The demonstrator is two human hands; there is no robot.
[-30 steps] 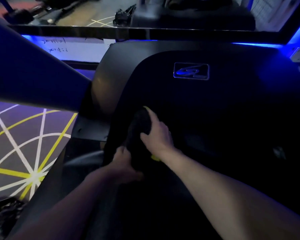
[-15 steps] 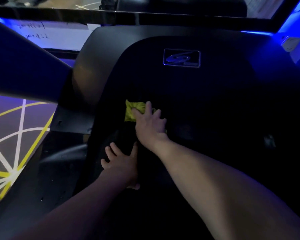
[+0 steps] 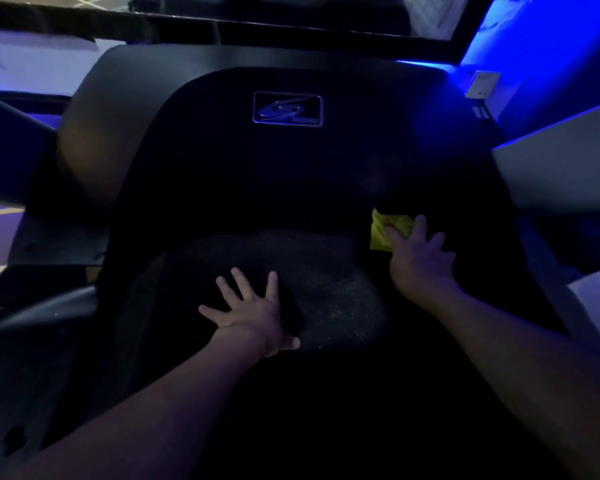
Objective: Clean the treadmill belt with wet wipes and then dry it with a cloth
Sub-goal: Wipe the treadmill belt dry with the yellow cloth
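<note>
belt [image 3: 329,296]: right hand [image 3: 420,259] presses cloth [image 3: 381,232] (yellow)

Cloth [image 3: 383,233] lies on treadmill [image 3: 222,188] (right of left hand [image 3: 253,313]).

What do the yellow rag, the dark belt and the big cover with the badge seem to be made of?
Yellow rag: soft fabric, maybe microfibre; it creases under the right hand. Belt: matte, grainy, rubber-like; speckles catch the light. Cover: smooth moulded plastic, probably, with a dull sheen. Badge: glossy, metal or chromed plastic; cannot tell.
</note>
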